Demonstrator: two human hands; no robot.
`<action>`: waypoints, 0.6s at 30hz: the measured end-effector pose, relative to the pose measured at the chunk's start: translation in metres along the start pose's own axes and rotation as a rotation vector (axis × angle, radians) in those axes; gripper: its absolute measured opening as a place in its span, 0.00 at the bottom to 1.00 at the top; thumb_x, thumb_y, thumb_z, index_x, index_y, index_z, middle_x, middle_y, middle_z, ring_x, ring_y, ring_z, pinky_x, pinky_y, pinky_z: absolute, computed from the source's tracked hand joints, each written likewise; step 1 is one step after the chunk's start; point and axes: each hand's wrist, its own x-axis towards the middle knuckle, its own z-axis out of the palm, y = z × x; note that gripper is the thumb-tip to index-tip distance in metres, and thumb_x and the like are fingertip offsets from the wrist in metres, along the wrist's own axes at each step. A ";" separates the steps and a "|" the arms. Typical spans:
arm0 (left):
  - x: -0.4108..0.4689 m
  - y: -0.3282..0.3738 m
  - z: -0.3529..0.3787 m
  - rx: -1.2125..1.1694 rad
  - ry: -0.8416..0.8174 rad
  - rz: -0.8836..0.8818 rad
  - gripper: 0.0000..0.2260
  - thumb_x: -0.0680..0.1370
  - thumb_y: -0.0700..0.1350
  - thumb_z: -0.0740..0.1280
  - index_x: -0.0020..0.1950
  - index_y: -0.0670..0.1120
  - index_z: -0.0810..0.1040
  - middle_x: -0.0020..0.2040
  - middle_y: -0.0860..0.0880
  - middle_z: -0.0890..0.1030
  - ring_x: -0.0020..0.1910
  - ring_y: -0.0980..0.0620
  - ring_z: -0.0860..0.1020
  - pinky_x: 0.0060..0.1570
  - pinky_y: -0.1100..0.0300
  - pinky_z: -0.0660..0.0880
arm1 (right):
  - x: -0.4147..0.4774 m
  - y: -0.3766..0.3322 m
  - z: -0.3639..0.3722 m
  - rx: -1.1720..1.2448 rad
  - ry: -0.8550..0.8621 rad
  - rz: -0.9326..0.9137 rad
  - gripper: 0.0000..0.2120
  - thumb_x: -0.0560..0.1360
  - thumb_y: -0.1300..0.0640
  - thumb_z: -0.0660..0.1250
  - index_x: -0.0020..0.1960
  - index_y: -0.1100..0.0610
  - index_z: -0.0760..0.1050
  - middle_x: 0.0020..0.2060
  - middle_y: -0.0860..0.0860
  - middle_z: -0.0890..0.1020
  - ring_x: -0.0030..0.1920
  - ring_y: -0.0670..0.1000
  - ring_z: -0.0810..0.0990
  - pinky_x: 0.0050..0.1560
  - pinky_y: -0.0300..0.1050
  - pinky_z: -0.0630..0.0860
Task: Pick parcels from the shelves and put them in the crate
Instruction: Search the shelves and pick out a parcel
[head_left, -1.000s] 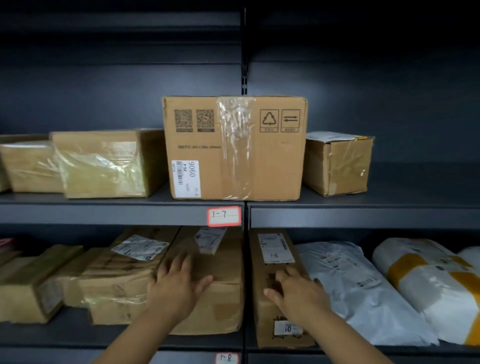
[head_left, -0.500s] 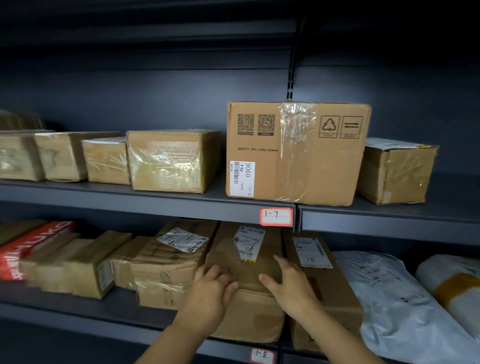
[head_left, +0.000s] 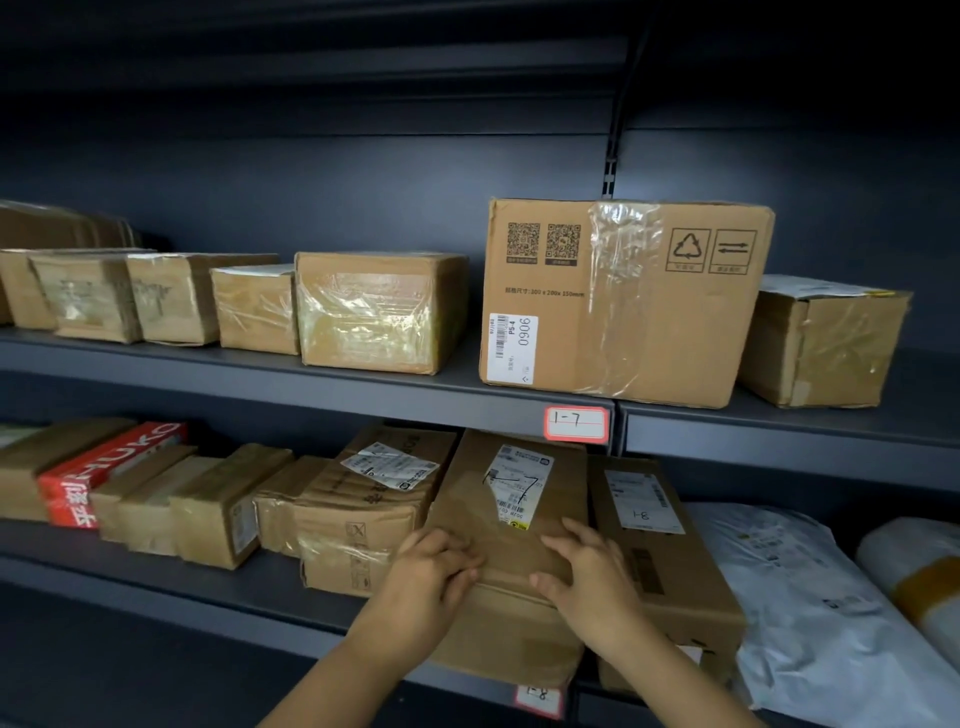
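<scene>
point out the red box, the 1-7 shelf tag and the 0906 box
red box (head_left: 119, 457), head view, its lettered face
1-7 shelf tag (head_left: 575, 424), head view, label middle
0906 box (head_left: 623, 301), head view, front face

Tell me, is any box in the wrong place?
Maybe. The box marked 1-7 lies on the lower shelf beside a box marked 1-8, while the 1-7 tag is on the shelf above. It also sticks out past the edge.
</scene>
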 end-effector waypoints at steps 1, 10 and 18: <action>0.001 0.000 -0.002 0.005 -0.029 -0.006 0.22 0.76 0.60 0.55 0.59 0.52 0.81 0.59 0.55 0.77 0.62 0.58 0.68 0.63 0.67 0.62 | 0.000 0.001 0.000 -0.003 -0.004 0.002 0.25 0.77 0.47 0.64 0.73 0.49 0.65 0.75 0.43 0.56 0.75 0.50 0.52 0.73 0.49 0.54; 0.016 -0.004 -0.001 0.019 -0.120 -0.057 0.18 0.80 0.37 0.61 0.69 0.48 0.72 0.72 0.54 0.67 0.73 0.57 0.58 0.59 0.84 0.44 | 0.016 -0.006 0.000 -0.232 -0.025 -0.034 0.21 0.82 0.48 0.52 0.73 0.50 0.63 0.76 0.49 0.57 0.76 0.51 0.51 0.73 0.51 0.58; 0.018 -0.006 -0.009 0.128 -0.188 -0.089 0.27 0.76 0.29 0.57 0.71 0.50 0.68 0.73 0.56 0.64 0.75 0.56 0.56 0.65 0.77 0.45 | 0.017 -0.019 0.002 -0.330 0.048 -0.165 0.20 0.81 0.50 0.55 0.72 0.48 0.62 0.70 0.49 0.65 0.69 0.52 0.64 0.70 0.52 0.62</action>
